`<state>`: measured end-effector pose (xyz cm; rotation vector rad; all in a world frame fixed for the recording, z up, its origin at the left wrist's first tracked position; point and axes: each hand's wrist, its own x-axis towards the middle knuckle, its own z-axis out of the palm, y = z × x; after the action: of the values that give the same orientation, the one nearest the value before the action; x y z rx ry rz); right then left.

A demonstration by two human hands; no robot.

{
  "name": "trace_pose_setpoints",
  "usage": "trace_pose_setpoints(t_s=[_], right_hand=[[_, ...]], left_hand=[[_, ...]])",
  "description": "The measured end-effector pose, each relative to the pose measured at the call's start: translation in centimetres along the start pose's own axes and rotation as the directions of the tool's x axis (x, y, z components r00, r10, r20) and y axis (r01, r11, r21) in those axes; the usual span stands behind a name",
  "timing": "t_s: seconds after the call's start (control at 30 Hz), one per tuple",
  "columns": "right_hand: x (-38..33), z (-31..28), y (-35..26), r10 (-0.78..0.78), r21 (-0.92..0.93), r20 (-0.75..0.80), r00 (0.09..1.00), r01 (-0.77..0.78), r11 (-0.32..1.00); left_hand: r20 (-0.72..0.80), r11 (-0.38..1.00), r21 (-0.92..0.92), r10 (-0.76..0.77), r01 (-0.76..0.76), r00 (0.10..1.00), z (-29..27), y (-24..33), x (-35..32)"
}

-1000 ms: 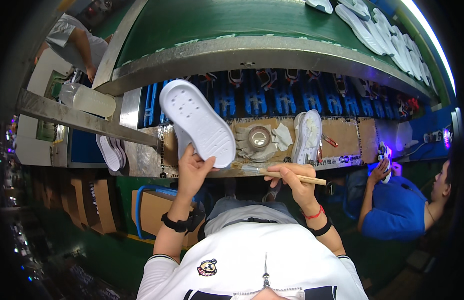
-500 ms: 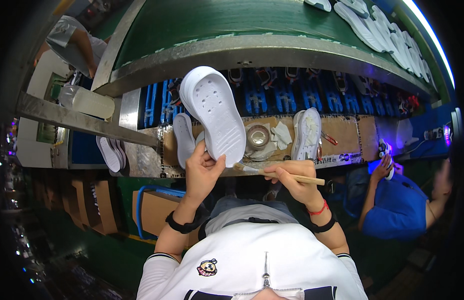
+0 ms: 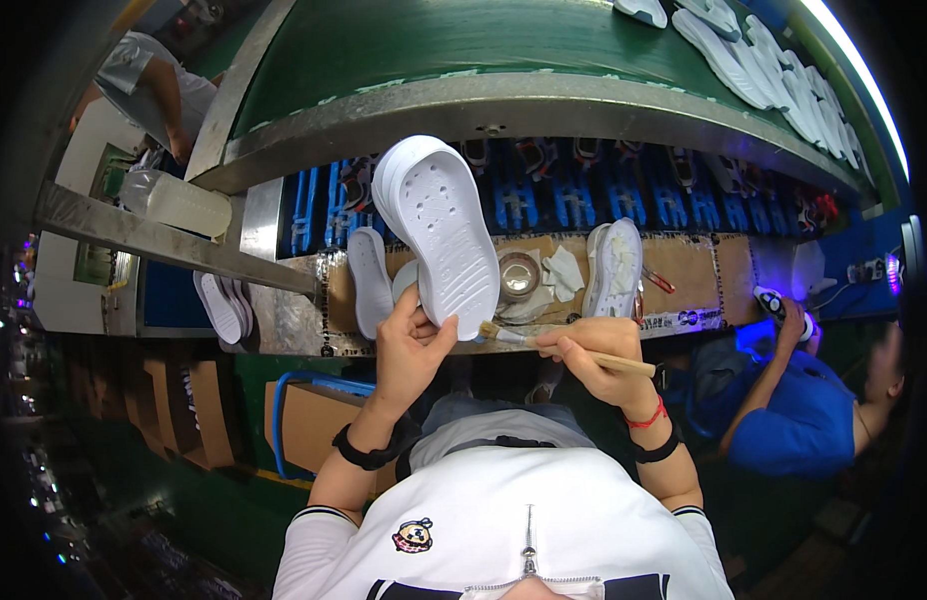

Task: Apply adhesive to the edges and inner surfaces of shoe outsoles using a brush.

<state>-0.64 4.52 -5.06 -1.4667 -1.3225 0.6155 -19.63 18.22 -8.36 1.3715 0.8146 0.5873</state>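
A white shoe sole [image 3: 452, 250] is tilted up in my left hand [image 3: 412, 350], its heel end pinched between thumb and fingers and its cupped face with small holes toward me. My right hand [image 3: 604, 360] is closed round the wooden handle of a flat paintbrush [image 3: 624, 366]. The bristles touch or nearly touch the sole's edge at the heel. Behind, on a cardboard-covered bench, stands a small round pot [image 3: 519, 273] beside crumpled white paper [image 3: 562, 272]. More white soles lie left [image 3: 369, 280] and right [image 3: 614, 268] of it.
Above the bench runs a green conveyor [image 3: 404, 60] with a metal rail, white soles [image 3: 774, 80] at its right. Blue racks [image 3: 574, 200] hold shoe parts underneath. Red-handled pliers [image 3: 660, 282] lie on the bench. A co-worker in blue [image 3: 794, 410] handles a shoe at right; another person [image 3: 159, 85] stands far left.
The sole and my left hand have shifted slightly right and toward me. The brush has moved a little right with them, staying at the heel edge. The co-worker's shoe has moved.
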Motion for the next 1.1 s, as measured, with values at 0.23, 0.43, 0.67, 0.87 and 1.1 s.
trace_pose_setpoints(t_s=[0.23, 0.43, 0.67, 0.87, 1.1], right_hand=[[-0.1, -0.9, 0.2, 0.013, 0.003, -0.028, 1.000, -0.012, 1.000], [-3.7, -5.2, -0.7, 0.233, 0.228, -0.493, 0.838, -0.134, 0.964], [-4.3, -4.6, -1.2, 0.308, 0.312, -0.605, 0.735, -0.138, 0.940], [-4.0, -2.1, 0.5, 0.336, 0.291, -0.473, 0.814, -0.216, 0.932], [-2.6, 1.8, 1.5, 0.401, 0.315, -0.290, 0.869, -0.309, 0.897]], left_hand=[[0.037, 0.999, 0.036, -0.002, 0.001, 0.999, 0.6, -0.2, 1.0], [0.313, 0.975, -0.224, 0.065, 0.007, 0.948, 4.0, 3.9, 7.7], [0.109, 0.949, -0.288, 0.163, -0.125, 0.981, 10.5, 14.4, 26.4], [0.010, 0.826, -0.012, 0.564, -0.564, 0.826, 6.8, 4.5, 16.8], [-0.851, 0.926, 0.365, 0.288, 0.100, 0.439, -16.7, -21.7, 5.7]])
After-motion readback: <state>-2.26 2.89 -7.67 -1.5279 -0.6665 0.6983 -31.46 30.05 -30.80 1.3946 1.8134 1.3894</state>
